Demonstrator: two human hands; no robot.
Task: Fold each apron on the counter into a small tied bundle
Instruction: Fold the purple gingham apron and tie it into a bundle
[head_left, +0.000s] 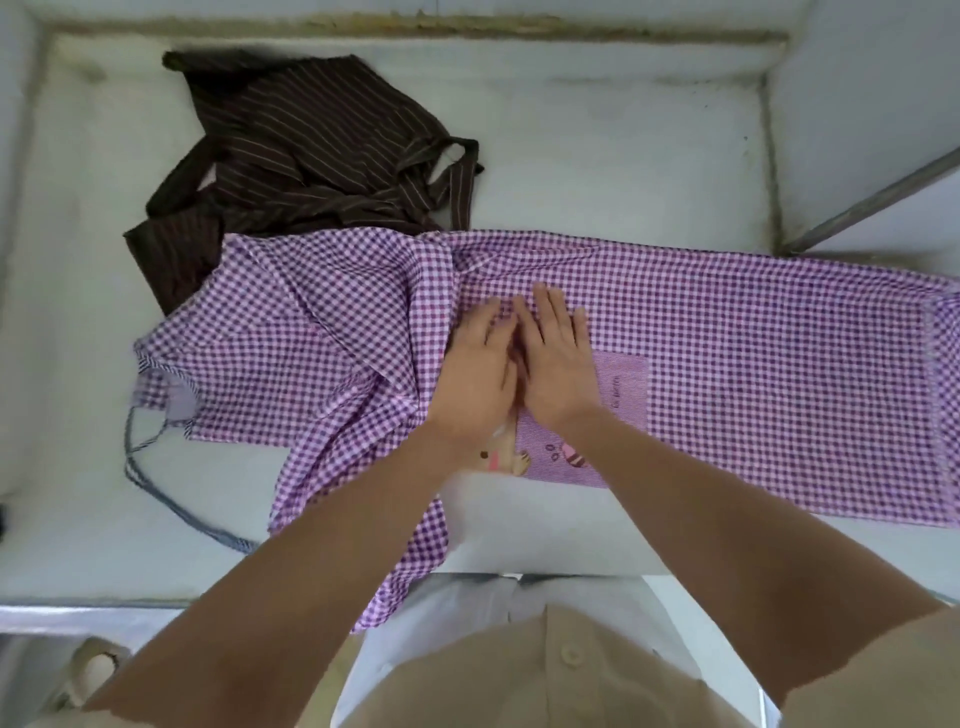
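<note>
Head view: left hand (478, 376), right hand (560, 371), fingers (551, 312) straight, press purple apron (753, 364), cropped right.

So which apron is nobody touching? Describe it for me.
On the white counter, look past the purple checked apron toward the far left corner. The brown apron lies there crumpled; its dark fabric with thin pale stripes sets it apart from the checks.

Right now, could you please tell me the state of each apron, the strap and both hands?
Purple checked cloth apron: unfolded, flat on the right, rumpled on the left, one corner hanging over the white counter's front edge.
Dark brown striped apron: unfolded, a crumpled heap behind it.
Thin grey strap: untied, trailing loose.
Left hand: flat, pressing the purple apron.
Right hand: flat, pressing beside it.
</note>
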